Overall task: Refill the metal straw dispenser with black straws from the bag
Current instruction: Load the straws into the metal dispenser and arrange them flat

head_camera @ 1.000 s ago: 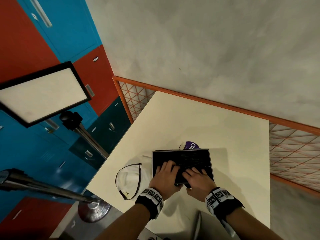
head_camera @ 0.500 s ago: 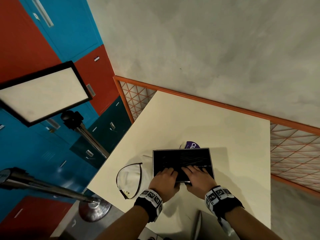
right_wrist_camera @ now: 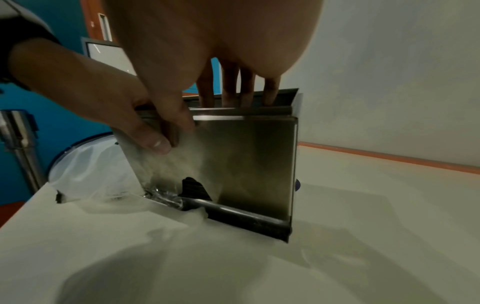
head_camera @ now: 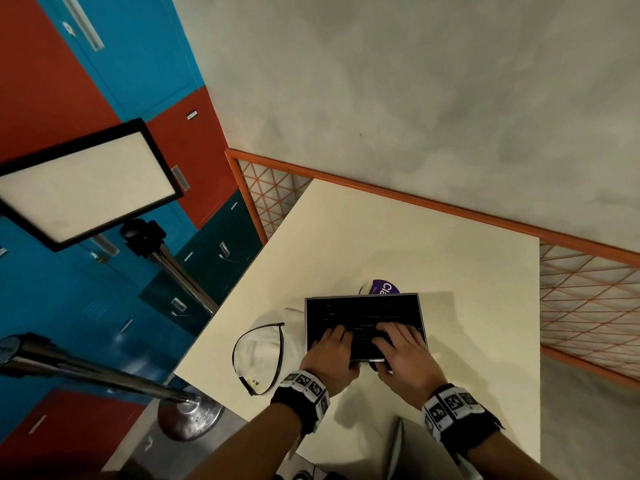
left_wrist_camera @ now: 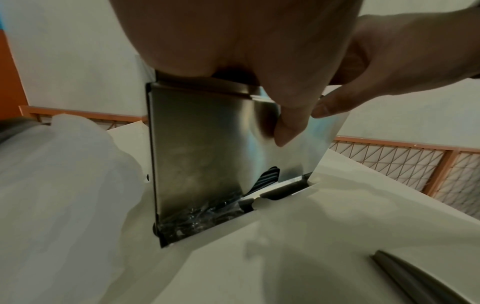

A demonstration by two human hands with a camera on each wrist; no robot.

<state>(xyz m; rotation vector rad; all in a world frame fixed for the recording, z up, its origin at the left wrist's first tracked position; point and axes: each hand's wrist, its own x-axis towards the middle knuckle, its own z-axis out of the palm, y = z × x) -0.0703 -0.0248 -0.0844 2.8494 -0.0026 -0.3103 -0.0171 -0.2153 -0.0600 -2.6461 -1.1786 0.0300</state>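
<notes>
The metal straw dispenser (head_camera: 414, 306) stands open-topped on the cream table (head_camera: 415, 237), filled with black straws (head_camera: 360, 313). My left hand (head_camera: 329, 351) and right hand (head_camera: 403, 348) both lie over its near side, fingers fairly straight on the straws. Seen from the left wrist, the left thumb (left_wrist_camera: 291, 127) rests against the steel front wall (left_wrist_camera: 202, 148), with the right thumb (left_wrist_camera: 324, 109) beside it. In the right wrist view, the right hand's fingers (right_wrist_camera: 233, 90) dip past the rim. Straws (right_wrist_camera: 192, 185) show through the front cut-out. The nearly empty clear bag (head_camera: 258, 355) lies to the left.
A purple-labelled object (head_camera: 384, 288) sits just behind the dispenser. A grey flat piece (head_camera: 398, 445) lies at the table's near edge. An orange mesh railing (head_camera: 588, 306) borders the far and right sides. A light panel (head_camera: 83, 181) and steel poles (head_camera: 86, 372) stand off the left edge.
Both hands have shifted slightly over the straws, fingertips creeping a little further in. The dispenser has barely moved.
</notes>
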